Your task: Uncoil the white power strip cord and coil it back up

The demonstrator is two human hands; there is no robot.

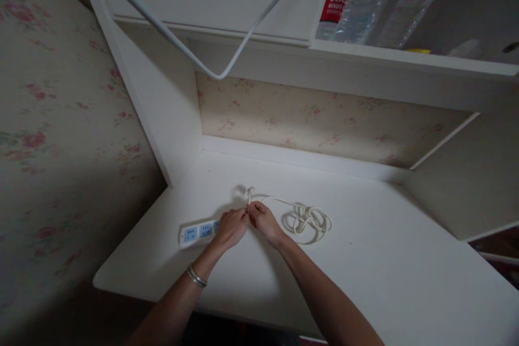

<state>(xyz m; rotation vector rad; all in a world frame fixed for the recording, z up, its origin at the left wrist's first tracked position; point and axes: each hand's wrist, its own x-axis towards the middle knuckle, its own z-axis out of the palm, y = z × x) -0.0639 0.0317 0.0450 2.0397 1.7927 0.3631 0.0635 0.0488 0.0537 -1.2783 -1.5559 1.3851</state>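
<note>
Currently, your left hand (231,227) and your right hand (263,220) sit side by side on the white table (365,259), fingertips meeting at the middle. Both hands pinch the cream cord (306,220) at one point, where a short end of it sticks up just above your fingers. Your left hand closes on the cord directly over the right end of the white power strip (197,232), which lies flat on the table with its blue sockets facing up. Your right hand closes on the same cord just beside it. From your grip the cord runs right into a loose tangle of loops resting on the table, near your right wrist. A metal bracelet (197,276) circles your left wrist. Above, a white cable (178,43) hangs in a loop below the shelf (405,59), which carries plastic bottles (365,5).
</note>
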